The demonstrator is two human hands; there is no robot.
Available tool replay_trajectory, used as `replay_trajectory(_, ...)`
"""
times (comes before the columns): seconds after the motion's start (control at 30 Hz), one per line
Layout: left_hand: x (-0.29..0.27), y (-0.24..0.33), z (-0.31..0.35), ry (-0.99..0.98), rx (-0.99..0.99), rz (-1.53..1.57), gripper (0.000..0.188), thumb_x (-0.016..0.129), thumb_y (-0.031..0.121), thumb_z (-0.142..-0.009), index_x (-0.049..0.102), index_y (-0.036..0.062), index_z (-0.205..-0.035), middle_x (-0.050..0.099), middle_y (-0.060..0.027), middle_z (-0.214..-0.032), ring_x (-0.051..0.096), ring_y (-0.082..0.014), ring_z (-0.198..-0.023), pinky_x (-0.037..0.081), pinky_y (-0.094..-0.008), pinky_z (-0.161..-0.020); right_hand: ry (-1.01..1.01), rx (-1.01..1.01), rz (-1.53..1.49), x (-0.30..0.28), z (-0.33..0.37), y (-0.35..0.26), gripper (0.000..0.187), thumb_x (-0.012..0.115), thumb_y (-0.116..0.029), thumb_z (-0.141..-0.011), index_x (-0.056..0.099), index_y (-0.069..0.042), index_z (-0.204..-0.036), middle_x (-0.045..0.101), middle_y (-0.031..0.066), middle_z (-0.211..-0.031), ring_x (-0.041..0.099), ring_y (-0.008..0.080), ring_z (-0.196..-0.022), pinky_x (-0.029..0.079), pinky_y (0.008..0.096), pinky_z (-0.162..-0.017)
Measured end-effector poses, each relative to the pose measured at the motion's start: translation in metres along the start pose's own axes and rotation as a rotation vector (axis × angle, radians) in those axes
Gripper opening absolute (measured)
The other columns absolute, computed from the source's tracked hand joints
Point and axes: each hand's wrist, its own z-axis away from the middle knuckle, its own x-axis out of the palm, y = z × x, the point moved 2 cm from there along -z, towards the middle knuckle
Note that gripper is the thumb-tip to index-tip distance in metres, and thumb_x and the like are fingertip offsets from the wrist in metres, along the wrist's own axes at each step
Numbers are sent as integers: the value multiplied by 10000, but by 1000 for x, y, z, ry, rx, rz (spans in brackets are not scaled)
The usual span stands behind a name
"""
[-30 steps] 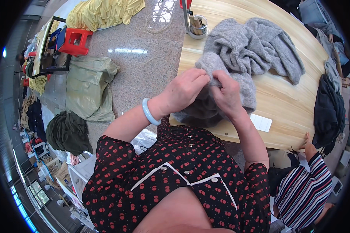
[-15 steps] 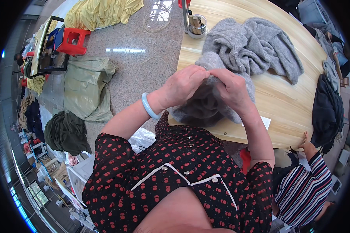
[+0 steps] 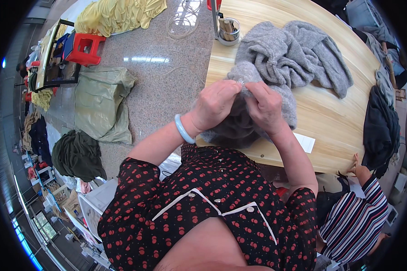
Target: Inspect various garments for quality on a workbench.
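Observation:
A grey knitted garment lies bunched across the wooden table, its near end gathered over the front left edge. My left hand, below a pale blue bangle, is closed in a pinch on the knit. Beside it my right hand pinches the same garment between thumb and fingers. The fingertips of both hands are close together, with a small stretch of fabric between them. Whether a thread or small tool is also in the fingers is too small to tell.
A metal cup of tools stands at the table's left edge near a pole. A white paper lies right of my forearm. Dark clothes hang at the right edge, near a person in a striped top. A red stool stands left.
Both hands have shifted slightly, with the right hand a little lower and the fingertips slightly further apart. More of the white paper shows.

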Motion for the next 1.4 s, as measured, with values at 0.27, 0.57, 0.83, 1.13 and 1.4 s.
replay_trajectory(0.27, 23, 3, 13, 253, -193, 1, 171, 569, -76, -700, 543, -17, -858, 577, -151, -819, 581, -308, -755, 477, -340, -660, 221, 37, -7, 14, 2, 10, 212, 588, 38, -640, 555, -15, -842, 558, 139, -706, 549, 284, -583, 441, 328, -510)
replay_trajectory(0.57, 8, -33, -10, -323, -892, 966, 236, 466, 173, -896, 490, 21, -1076, 564, -5, -883, 511, -23, -746, 418, -152, -625, 25, 477, -369, -2, -9, 24, 172, 523, 26, -734, 560, 7, -901, 513, -43, -738, 443, 40, -669, 376, 188, -581)
replay_trajectory(0.83, 9, -43, -2, -499, -947, 828, 191, 545, 102, -836, 561, 16, -1006, 570, 29, -828, 500, -38, -728, 420, -193, -639, 197, 70, 197, -10, -5, 25, 300, 544, 78, -658, 575, -33, -936, 582, 121, -810, 573, 256, -693, 454, 294, -627)
replay_trajectory(1.13, -27, -39, 59, -54, -479, -29, 228, 554, 19, -706, 581, 47, -931, 591, -150, -752, 591, -258, -641, 466, -313, -564, -231, 339, 238, -9, 67, 42, 233, 524, -16, -691, 578, -66, -912, 574, 139, -838, 568, 316, -759, 461, 375, -644)
replay_trajectory(1.4, 12, 6, 134, -742, -284, 59, 109, 548, 105, -701, 491, 73, -788, 540, -91, -646, 573, -290, -618, 456, -388, -526, -416, 584, 118, 16, 45, 45, 436, 632, -313, -731, 529, -45, -1060, 581, 146, -798, 592, 295, -741, 457, 392, -672)
